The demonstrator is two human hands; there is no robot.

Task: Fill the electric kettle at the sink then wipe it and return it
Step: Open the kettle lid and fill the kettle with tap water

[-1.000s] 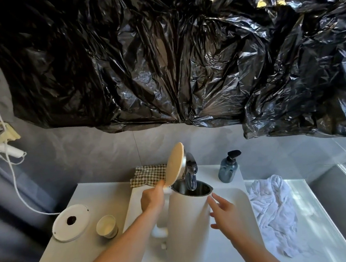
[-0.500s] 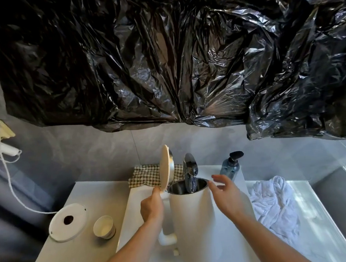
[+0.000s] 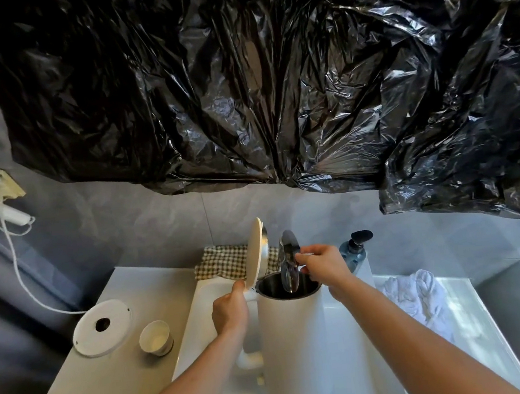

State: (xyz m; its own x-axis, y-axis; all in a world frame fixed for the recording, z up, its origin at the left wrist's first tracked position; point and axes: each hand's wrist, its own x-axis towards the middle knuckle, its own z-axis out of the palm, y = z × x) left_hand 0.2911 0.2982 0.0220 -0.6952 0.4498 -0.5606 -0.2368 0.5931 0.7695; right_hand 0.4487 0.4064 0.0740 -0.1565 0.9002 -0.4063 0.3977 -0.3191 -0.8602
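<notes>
A: Kettle (image 3: 295, 344) standing upright in the sink basin (image 3: 201, 318), mouth directly under the chrome faucet (image 3: 289, 259). Lid (image 3: 256, 252) swung up near vertical on the left side of the mouth.

B: Hands?

A: Left hand (image 3: 230, 310) wrapped round the top of the handle, thumb up against the lid's lower edge. Right hand (image 3: 321, 262) now up at the faucet, fingers curled round what looks like the lever. A second ago hovering low beside the kettle body, fingers loose; half a second ago level with the rim. Lid also more upright than a second ago.

B: Meaning for the task?

A: Probably the instant of turning the water on. Filling not yet begun as far as can be judged; wiping and return both still ahead.

B: Water running?

A: Cannot tell. No clear stream visible between spout and mouth; dark interior and chrome glare mask it. Water level inside unreadable too.

B: Anything else obscured?

A: Faucet lever itself hidden under the right hand. Kettle handle mostly behind the left forearm, only the lower loop showing. Foot of the kettle cropped close to the near edge.

B: Surroundings?

A: Kettle base (image 3: 102, 327) on the counter to the left, well apart from the sink, cord trailing up the wall. Small cup (image 3: 155, 337) just beside it. Checked cloth (image 3: 223, 261) at the far edge behind the lid. White towel (image 3: 413, 293) crumpled to the right, soap pump bottle (image 3: 354, 249) beyond the right hand. Black plastic sheeting (image 3: 272, 83) over the far wall.
</notes>
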